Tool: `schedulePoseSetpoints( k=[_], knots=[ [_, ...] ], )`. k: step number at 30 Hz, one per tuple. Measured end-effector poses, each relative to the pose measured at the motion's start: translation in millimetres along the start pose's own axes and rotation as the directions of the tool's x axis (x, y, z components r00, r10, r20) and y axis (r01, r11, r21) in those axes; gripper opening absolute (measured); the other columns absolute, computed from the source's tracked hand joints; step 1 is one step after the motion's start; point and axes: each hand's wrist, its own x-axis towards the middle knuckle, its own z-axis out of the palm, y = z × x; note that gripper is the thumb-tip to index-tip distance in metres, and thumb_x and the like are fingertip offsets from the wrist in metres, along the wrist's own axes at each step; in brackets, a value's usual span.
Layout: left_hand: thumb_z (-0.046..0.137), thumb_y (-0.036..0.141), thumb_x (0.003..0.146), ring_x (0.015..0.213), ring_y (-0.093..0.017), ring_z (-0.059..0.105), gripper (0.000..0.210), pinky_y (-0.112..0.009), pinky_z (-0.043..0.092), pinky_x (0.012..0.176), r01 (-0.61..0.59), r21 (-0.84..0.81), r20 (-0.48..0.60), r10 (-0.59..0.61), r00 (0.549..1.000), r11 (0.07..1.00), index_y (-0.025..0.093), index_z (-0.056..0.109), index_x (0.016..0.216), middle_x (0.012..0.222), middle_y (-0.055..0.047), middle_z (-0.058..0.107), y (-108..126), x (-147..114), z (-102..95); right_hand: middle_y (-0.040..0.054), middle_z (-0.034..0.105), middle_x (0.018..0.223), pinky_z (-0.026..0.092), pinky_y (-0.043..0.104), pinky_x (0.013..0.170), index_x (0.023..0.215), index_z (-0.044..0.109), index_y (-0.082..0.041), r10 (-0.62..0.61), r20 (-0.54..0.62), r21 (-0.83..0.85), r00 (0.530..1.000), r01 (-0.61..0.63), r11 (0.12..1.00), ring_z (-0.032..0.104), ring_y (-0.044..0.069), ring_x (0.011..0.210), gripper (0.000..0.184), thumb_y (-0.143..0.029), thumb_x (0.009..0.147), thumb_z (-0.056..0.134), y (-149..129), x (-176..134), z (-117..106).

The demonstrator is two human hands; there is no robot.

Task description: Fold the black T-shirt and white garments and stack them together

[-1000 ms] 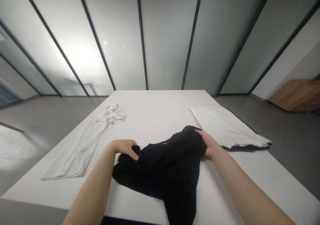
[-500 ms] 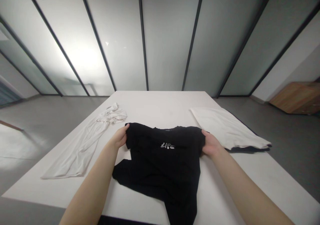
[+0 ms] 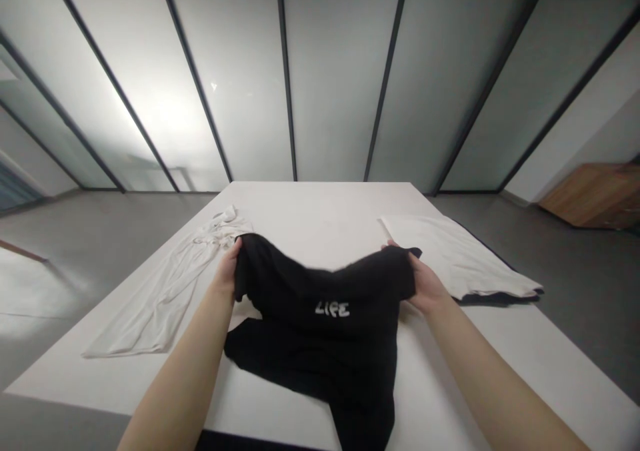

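A black T-shirt [image 3: 320, 344] with white lettering on its chest is stretched between my two hands, its top edge sagging in the middle. My left hand [image 3: 230, 262] is closed on the shirt's left shoulder or sleeve. At the opposite shoulder, my right hand [image 3: 421, 279] grips the cloth, with some fingers hidden behind it. The upper part of the shirt is lifted, while the lower part lies bunched on the white table [image 3: 325, 211] and hangs toward its near edge.
On the table's left lies a crumpled white garment [image 3: 165, 297]. To the right rests a flat white cloth [image 3: 450, 251] over a dark one. Frosted glass panels [image 3: 330, 71] stand behind the table, and a wooden box-like piece [image 3: 590, 194] sits on the floor at the right.
Both hands have risen slightly, the left also moving outward. The shirt's top edge has gone from nearly straight to sagging, and its lettering now reads more clearly.
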Motion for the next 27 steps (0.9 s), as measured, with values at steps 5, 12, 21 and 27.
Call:
schedulePoseSetpoints(
  k=[5, 12, 21, 27],
  knots=[
    [0.066, 0.06, 0.088, 0.121, -0.032, 0.07, 0.043, -0.041, 0.058, 0.101, 0.036, -0.137, -0.138, -0.056, 0.989, 0.99, 0.021, 0.072, 0.105, 0.111, -0.013, 0.08, 10, 10, 16.2, 0.0101, 0.083, 0.108, 0.056, 0.039, 0.109, 0.11, 0.075, -0.021, 0.107, -0.08, 0.027, 0.991, -0.106, 0.994, 0.077, 0.024, 0.111, 0.041, -0.036, 0.11, 0.037, 3, 7, 25],
    [0.077, 0.073, 0.054, 0.05, -0.024, 0.065, 0.053, -0.035, 0.052, 0.05, 0.047, 0.317, 0.561, -0.227, 0.796, 0.947, 0.022, 0.065, 0.054, 0.051, -0.013, 0.064, -8, -27, -22.9, 0.0104, 0.078, 0.071, 0.065, 0.038, 0.077, 0.09, 0.074, -0.016, 0.336, 0.263, -0.329, 0.904, -0.243, 0.912, 0.078, 0.025, 0.067, 0.02, -0.034, 0.094, 0.068, 8, -23, -29],
    [0.053, 0.085, 0.081, 0.071, -0.023, 0.071, 0.062, -0.035, 0.06, 0.07, -0.184, -0.065, -0.013, 0.184, 0.983, 0.981, 0.025, 0.068, 0.086, 0.065, -0.004, 0.067, 1, -6, -10.3, 0.0076, 0.08, 0.094, 0.063, 0.042, 0.095, 0.105, 0.073, -0.027, -0.166, 0.065, -0.097, 0.984, 0.172, 0.98, 0.078, 0.028, 0.096, 0.029, -0.052, 0.095, 0.064, 9, 3, -18],
    [0.054, 0.053, 0.098, 0.126, -0.03, 0.066, 0.058, -0.043, 0.054, 0.101, -0.001, 0.068, -0.478, 0.033, 0.878, 0.998, 0.027, 0.048, 0.149, 0.142, -0.014, 0.065, 9, 14, 2.7, 0.0005, 0.071, 0.135, 0.05, 0.042, 0.117, 0.127, 0.063, -0.041, -0.372, -0.207, -0.074, 0.905, 0.365, 0.928, 0.063, 0.021, 0.134, 0.032, -0.05, 0.097, 0.062, 21, 26, 8]
  ],
)
